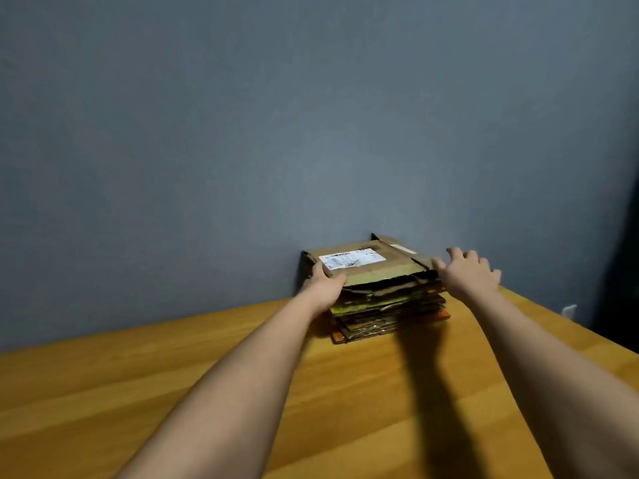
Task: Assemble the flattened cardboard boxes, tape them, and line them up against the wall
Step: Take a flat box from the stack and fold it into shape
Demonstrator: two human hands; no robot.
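A stack of flattened cardboard boxes (387, 305) lies on the wooden table (138, 375), pushed up against the grey-blue wall (311, 115). The top flattened box (377, 267) is brown with a white shipping label. My left hand (325, 283) grips that top box at its near-left corner, thumb on top. My right hand (466, 271) hovers at the stack's right side with fingers spread; it looks blurred, and I cannot tell whether it touches the cardboard.
The table edge runs diagonally at the right, with a small white object (568, 311) beyond it by the wall. A dark shape (622, 254) fills the far right.
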